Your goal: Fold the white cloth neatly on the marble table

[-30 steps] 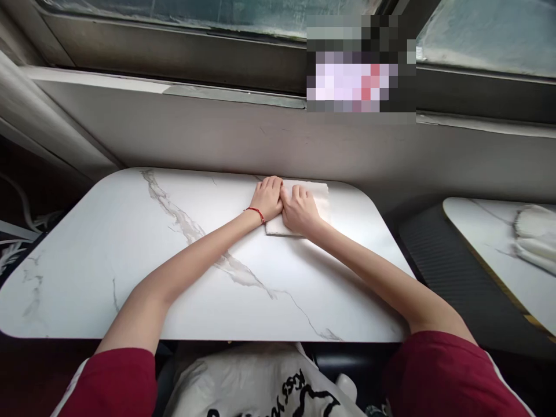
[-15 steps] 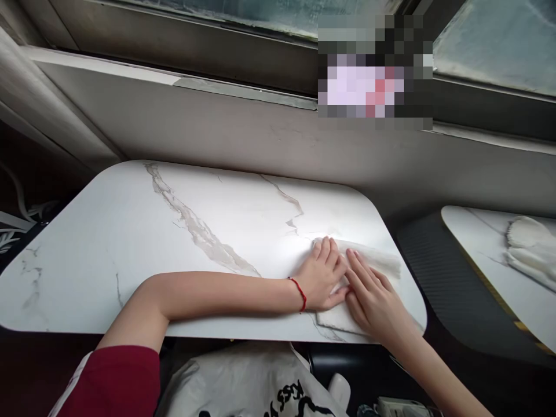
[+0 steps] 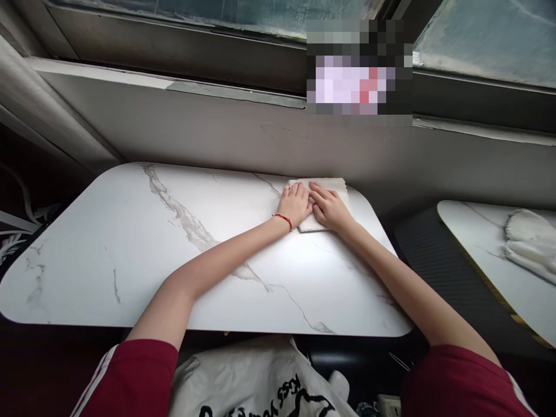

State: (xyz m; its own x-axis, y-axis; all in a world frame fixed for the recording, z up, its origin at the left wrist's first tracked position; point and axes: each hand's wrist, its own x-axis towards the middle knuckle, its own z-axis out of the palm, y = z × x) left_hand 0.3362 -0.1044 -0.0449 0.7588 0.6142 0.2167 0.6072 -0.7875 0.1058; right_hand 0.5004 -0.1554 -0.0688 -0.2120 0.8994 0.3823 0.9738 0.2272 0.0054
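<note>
A folded white cloth [image 3: 330,188] lies flat on the white marble-patterned table [image 3: 243,214], close to its far edge and right of the middle. My left hand [image 3: 296,204], with a red string bracelet [image 3: 284,220] at the wrist, rests on the cloth's left part, fingers stretched forward. On the cloth's right part lies my right hand [image 3: 329,207], palm down, its fingers extended and slightly bent. Both hands press on the cloth from above, fingertips nearly meeting. Their palms are hidden.
A wall [image 3: 208,133] with a window ledge runs behind the table. To the right, a second marble-patterned table [image 3: 482,231] bears a crumpled white cloth [image 3: 532,243]. Below the front edge is a pale bag [image 3: 243,376] with black lettering. White cables [image 3: 15,237] show at far left.
Both hands and the cloth under them have slid away from me, from the table's near right corner to its far edge. The arms are stretched further out.
</note>
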